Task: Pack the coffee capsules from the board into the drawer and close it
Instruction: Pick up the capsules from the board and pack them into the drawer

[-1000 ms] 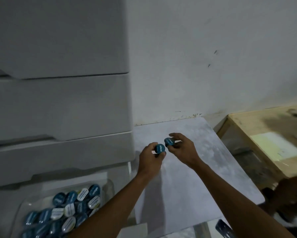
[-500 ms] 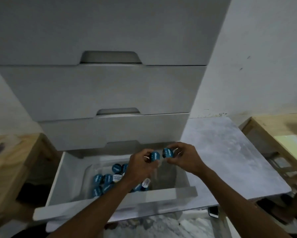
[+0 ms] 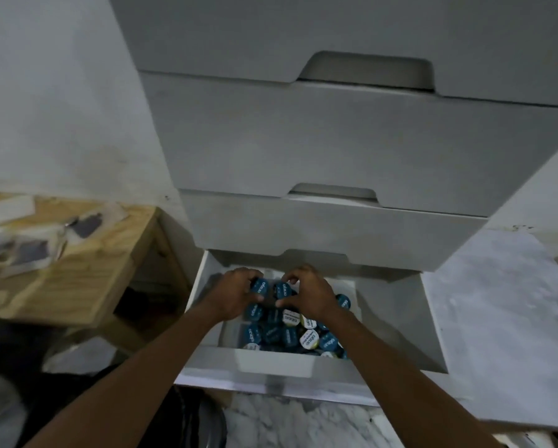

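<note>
The bottom drawer [image 3: 277, 365] of a white chest stands pulled out, and a heap of blue and white coffee capsules [image 3: 290, 334] lies inside it. Both of my hands are inside the drawer above the heap. My left hand [image 3: 235, 294] grips a blue capsule [image 3: 258, 286] by its sides. My right hand [image 3: 306, 294] pinches another blue capsule [image 3: 282, 290] right beside it. The grey marbled board [image 3: 497, 318] lies to the right of the drawer, and I see no capsules on it.
Three shut white drawers [image 3: 335, 150] rise above the open one. A low wooden table [image 3: 87, 270] with papers stands at the left. White wall behind. Pale crumpled material [image 3: 297, 421] lies on the floor below the drawer front.
My hands carried the two capsules from above the board leftward and down into the open drawer. The view swung left along with them.
</note>
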